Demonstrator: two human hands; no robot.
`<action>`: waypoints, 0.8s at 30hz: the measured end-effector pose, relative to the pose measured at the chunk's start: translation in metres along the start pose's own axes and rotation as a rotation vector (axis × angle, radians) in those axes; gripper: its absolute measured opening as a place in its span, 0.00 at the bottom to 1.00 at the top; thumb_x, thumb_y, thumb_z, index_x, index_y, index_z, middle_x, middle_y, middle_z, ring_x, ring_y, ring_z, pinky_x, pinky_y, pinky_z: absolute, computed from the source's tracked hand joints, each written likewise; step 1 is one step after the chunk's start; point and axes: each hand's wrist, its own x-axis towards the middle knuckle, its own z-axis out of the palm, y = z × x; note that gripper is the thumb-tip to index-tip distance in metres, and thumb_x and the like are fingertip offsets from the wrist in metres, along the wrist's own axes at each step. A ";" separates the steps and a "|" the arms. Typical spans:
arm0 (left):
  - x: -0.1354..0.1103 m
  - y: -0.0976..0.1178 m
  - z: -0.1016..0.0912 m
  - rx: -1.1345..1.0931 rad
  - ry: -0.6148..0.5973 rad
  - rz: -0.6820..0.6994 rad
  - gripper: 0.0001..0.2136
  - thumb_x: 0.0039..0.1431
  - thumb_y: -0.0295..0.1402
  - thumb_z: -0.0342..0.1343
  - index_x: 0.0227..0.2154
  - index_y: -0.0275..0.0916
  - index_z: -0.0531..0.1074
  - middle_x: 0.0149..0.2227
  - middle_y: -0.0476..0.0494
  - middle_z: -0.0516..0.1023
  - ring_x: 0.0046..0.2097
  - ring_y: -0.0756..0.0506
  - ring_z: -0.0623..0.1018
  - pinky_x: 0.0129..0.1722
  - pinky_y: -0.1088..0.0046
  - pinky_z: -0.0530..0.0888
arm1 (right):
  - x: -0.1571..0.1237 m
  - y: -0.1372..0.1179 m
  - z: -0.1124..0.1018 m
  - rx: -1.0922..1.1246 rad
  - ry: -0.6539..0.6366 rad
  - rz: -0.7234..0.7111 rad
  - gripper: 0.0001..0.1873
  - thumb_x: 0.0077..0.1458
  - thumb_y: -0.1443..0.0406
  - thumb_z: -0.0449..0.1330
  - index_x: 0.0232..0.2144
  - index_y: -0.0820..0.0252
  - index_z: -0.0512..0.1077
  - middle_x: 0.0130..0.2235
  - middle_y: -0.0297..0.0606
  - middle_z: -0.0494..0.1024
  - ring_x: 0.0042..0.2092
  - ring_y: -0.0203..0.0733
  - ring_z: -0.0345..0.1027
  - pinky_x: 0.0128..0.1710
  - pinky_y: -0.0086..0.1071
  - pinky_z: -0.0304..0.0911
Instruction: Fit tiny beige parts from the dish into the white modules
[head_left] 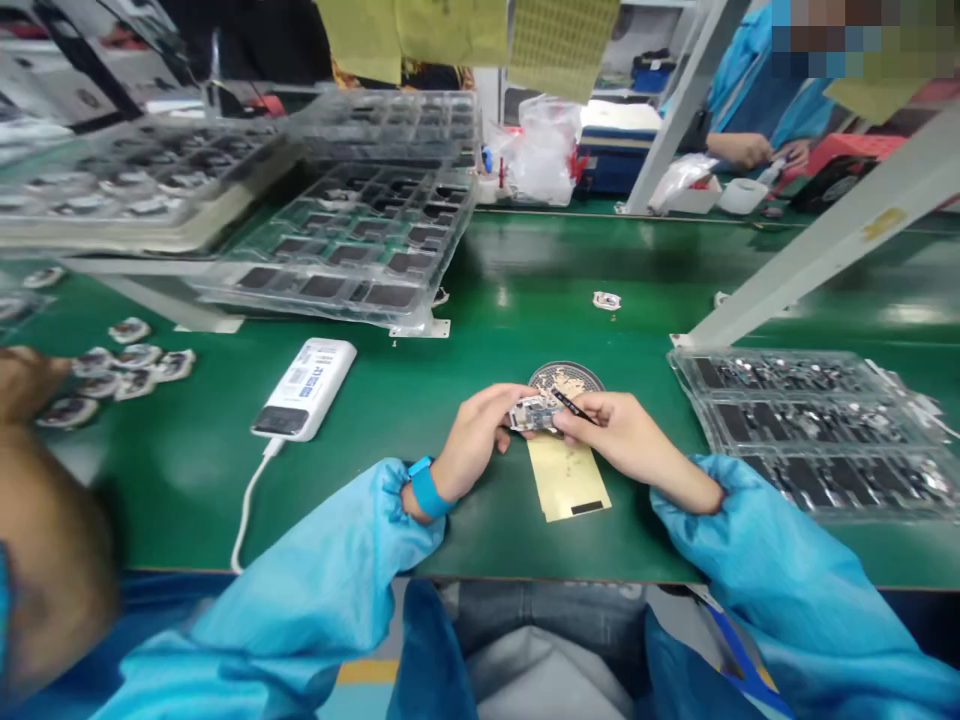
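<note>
We pinch the board [531, 412] in our left hand [474, 438] near the bench's [525, 270] front edge, above a yellow sheet [570, 485]; our right hand [626, 440] grips tweezers [574, 405] touching it. Trays [795, 398] at the right edge hold dark parts

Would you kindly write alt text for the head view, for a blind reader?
The left hand holds a small circuit module while the right hand holds a dark pointed tool to it, above a yellow sheet on a green bench. A white power bank lies left, clear parts trays right.

Electronics assembly line: green bench [525, 280], component trays [352, 240].
</note>
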 end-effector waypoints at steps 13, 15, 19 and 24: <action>-0.009 0.003 -0.001 0.200 -0.031 0.104 0.19 0.64 0.43 0.55 0.50 0.39 0.79 0.36 0.44 0.78 0.28 0.50 0.67 0.29 0.74 0.65 | -0.001 0.003 0.010 0.014 0.029 0.044 0.24 0.54 0.46 0.65 0.25 0.61 0.74 0.23 0.34 0.72 0.25 0.35 0.62 0.24 0.28 0.55; -0.010 0.005 0.000 0.210 -0.030 0.108 0.18 0.63 0.42 0.55 0.50 0.39 0.79 0.34 0.45 0.78 0.28 0.50 0.67 0.29 0.74 0.65 | 0.000 0.003 0.010 0.011 0.042 0.036 0.24 0.54 0.45 0.65 0.25 0.61 0.74 0.23 0.33 0.72 0.25 0.34 0.61 0.24 0.28 0.54; -0.010 0.004 0.001 0.216 -0.039 0.118 0.18 0.62 0.41 0.56 0.51 0.38 0.79 0.33 0.46 0.77 0.29 0.50 0.66 0.29 0.74 0.63 | 0.001 0.004 0.009 0.010 0.055 0.039 0.24 0.53 0.46 0.65 0.25 0.61 0.73 0.23 0.33 0.72 0.25 0.34 0.61 0.24 0.27 0.54; -0.009 0.002 0.002 0.205 -0.052 0.094 0.19 0.62 0.42 0.57 0.52 0.38 0.78 0.34 0.45 0.78 0.29 0.51 0.66 0.28 0.74 0.63 | 0.001 0.002 0.008 0.014 0.048 0.052 0.23 0.53 0.47 0.66 0.25 0.61 0.75 0.25 0.35 0.75 0.27 0.35 0.64 0.26 0.28 0.56</action>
